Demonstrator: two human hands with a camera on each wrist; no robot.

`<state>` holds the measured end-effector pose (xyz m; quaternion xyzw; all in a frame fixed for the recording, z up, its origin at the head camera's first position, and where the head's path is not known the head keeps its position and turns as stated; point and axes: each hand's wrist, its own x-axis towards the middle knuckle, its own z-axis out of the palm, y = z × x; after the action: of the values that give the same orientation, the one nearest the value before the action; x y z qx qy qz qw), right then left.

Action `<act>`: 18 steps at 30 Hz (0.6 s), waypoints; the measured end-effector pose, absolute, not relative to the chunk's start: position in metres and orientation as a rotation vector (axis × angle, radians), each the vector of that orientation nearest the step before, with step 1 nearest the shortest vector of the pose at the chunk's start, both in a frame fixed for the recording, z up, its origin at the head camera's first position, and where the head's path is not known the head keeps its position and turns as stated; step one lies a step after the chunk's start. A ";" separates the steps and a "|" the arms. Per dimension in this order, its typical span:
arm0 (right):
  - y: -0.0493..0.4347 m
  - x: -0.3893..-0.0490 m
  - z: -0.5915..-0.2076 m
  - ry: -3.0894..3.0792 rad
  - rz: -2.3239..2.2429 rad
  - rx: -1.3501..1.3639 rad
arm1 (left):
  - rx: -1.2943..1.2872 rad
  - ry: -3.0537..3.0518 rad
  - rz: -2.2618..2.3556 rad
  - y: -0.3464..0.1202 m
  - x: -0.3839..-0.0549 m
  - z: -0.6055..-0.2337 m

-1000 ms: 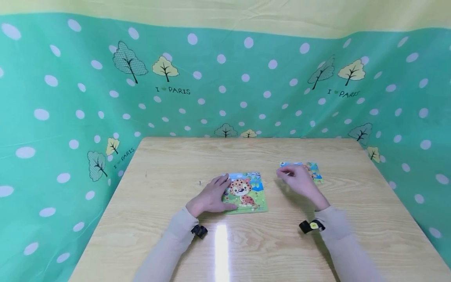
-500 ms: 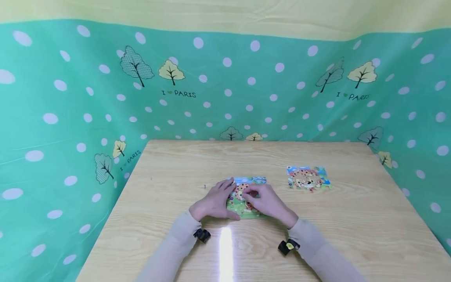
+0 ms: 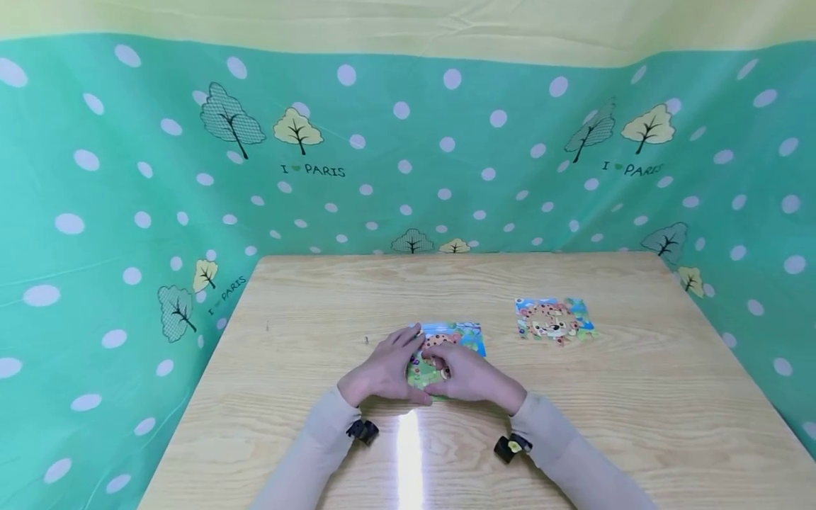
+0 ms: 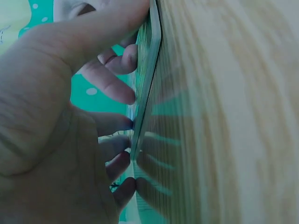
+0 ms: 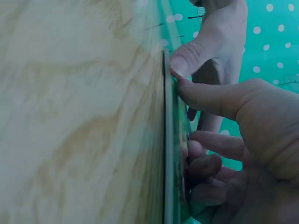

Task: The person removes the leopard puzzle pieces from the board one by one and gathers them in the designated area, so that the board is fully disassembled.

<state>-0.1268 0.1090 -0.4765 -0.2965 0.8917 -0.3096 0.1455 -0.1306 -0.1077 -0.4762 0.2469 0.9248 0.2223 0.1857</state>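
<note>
A leopard picture puzzle board [image 3: 470, 336] lies flat on the wooden table. My left hand [image 3: 387, 368] rests along its left side, fingers spread at that edge and the thumb at the near edge. My right hand [image 3: 473, 372] lies over the board's lower right, covering much of the leopard. In the right wrist view, its thumb [image 5: 210, 95] reaches the near part of the board [image 5: 169, 140], close to the left thumb, while the other fingertips touch the picture. A gap shows between right thumb and index finger, with nothing visible pinched there.
A group of jigsaw pieces [image 3: 554, 320] forming a leopard face with a jagged outline lies to the right on the table [image 3: 306, 304]. A small dark mark [image 3: 366, 340] shows left of the board. A green dotted cloth [image 3: 472, 163] hangs behind.
My right hand came from the jigsaw pieces at the right to the board, fingertips together half a second ago. It has since lowered slightly and spread its thumb. The left hand stayed at the board.
</note>
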 end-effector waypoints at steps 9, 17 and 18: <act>0.108 -0.125 -0.475 2.539 -0.866 -0.822 | 0.719 2.615 0.613 -0.106 -0.128 -0.474; 0.106 -0.126 -0.475 2.511 -0.923 -0.745 | 0.718 2.612 0.648 -0.108 -0.128 -0.475; 0.106 -0.126 -0.475 2.509 -0.925 -0.743 | 0.718 2.611 0.648 -0.108 -0.128 -0.475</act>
<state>-0.1263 0.1058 -0.4752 -0.2632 0.8888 -0.3279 0.1822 -0.1281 -0.1079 -0.4747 0.2539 0.9228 0.2289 0.1778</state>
